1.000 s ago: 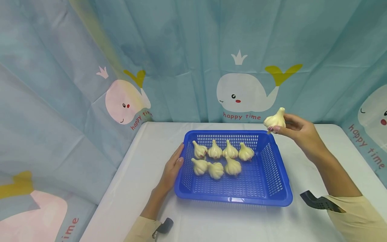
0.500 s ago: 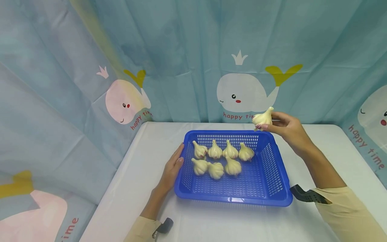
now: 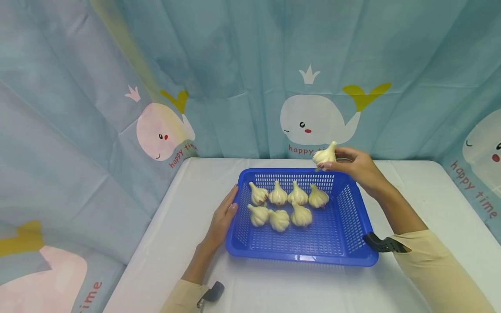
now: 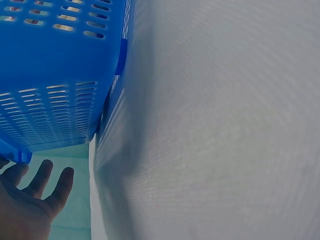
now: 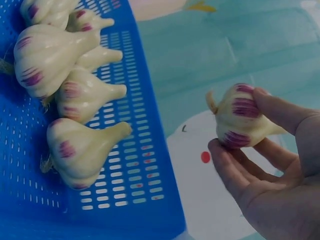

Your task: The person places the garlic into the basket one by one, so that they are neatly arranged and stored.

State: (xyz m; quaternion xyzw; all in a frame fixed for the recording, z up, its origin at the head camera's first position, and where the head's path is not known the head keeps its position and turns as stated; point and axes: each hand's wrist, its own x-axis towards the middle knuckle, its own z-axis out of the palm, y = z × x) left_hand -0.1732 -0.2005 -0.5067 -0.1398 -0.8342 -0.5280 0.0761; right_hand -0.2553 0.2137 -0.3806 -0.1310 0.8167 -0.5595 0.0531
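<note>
My right hand (image 3: 358,167) pinches a garlic bulb (image 3: 325,155) between thumb and fingers, above the back rim of a blue plastic basket (image 3: 301,259). Purple streaks mark that bulb's side in the right wrist view, where its stem points toward the palm. Inside the basket lie several more garlic bulbs (image 3: 301,215) in two rows, toward the left and back. My left hand (image 3: 222,219) rests against the basket's left rim. In the left wrist view, the fingers (image 4: 42,177) look straight and spread beside the basket's perforated wall (image 4: 55,105).
The basket stands on a white-covered table (image 3: 184,195). Behind it hangs a blue curtain (image 3: 235,126) printed with whales. A dark strap (image 3: 385,243) at my right wrist overlaps the basket's front right corner in the head view.
My right hand has moved left with the garlic bulb, from the basket's back right corner along the back rim. The left hand and the bulbs in the basket have stayed put.
</note>
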